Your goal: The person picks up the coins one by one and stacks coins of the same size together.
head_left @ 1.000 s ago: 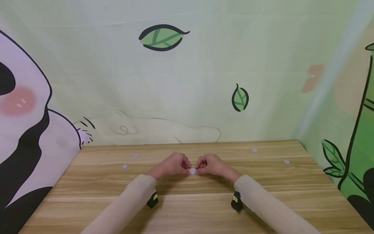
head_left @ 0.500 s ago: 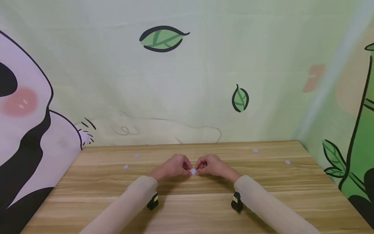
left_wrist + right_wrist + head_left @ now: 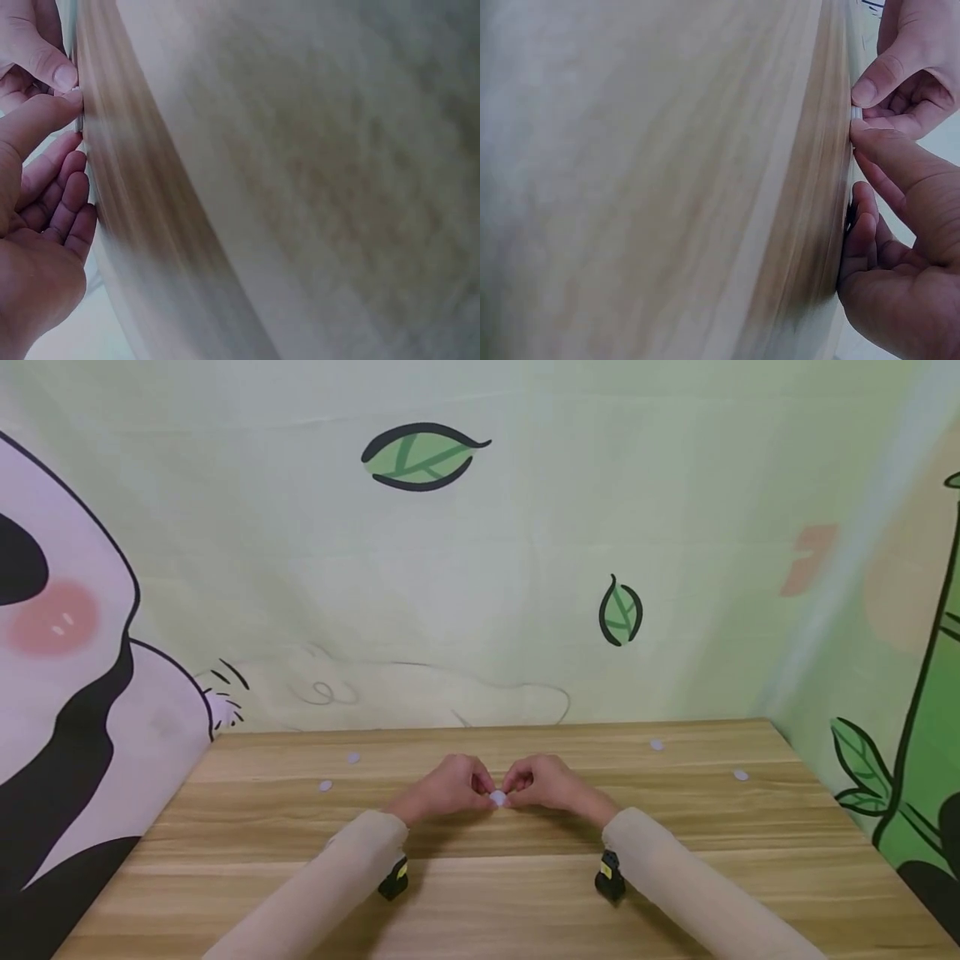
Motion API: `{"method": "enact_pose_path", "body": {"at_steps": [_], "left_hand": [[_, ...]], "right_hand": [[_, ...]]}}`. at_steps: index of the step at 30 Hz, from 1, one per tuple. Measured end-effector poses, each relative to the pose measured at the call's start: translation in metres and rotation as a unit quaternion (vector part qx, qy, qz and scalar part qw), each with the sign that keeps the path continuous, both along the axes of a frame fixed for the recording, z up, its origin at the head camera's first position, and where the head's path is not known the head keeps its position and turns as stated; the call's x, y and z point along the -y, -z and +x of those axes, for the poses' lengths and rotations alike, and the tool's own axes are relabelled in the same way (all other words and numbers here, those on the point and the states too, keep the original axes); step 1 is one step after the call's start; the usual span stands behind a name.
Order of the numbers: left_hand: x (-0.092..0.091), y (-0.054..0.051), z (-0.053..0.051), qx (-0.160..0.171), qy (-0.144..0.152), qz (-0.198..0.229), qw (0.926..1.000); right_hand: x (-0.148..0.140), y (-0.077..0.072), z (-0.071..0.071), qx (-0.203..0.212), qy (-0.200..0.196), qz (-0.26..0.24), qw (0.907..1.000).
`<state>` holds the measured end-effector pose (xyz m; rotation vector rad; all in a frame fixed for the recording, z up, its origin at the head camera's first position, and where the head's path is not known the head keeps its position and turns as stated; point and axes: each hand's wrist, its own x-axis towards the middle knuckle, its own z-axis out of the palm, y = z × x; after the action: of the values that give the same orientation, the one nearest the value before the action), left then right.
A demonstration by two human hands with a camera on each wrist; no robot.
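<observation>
You have the small, pale, flat round disc (image 3: 498,797) between your hands, midway across the wood-grain table (image 3: 502,902); whether it touches the surface, I cannot tell. Gripping opposite edges probably steadies so thin a piece. Four similar pale discs (image 3: 354,758) lie well apart, two on either side, perhaps leaving you room. Your left hand (image 3: 452,785) pinches one edge, fingertips barely parted; your right hand (image 3: 549,782) pinches the other likewise.
</observation>
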<state>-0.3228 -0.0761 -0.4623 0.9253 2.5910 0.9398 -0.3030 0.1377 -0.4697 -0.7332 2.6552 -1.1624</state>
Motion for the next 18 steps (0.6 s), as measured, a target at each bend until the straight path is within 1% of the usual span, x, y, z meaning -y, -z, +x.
{"method": "enact_pose_path", "body": {"at_steps": [4, 10, 18], "left_hand": [[0.001, 0.001, 0.000, 0.009, 0.001, 0.018, 0.9998], [0.006, 0.007, -0.001, 0.031, -0.009, 0.055, 0.9980], [0.009, 0.013, -0.003, 0.045, -0.004, 0.076, 0.9961]], "right_hand": [[0.000, -0.001, 0.000, 0.000, 0.000, 0.001, 1.0000], [0.002, -0.003, 0.001, 0.001, -0.006, 0.005, 1.0000], [0.002, -0.001, 0.000, -0.005, -0.001, 0.015, 0.9999]]}}
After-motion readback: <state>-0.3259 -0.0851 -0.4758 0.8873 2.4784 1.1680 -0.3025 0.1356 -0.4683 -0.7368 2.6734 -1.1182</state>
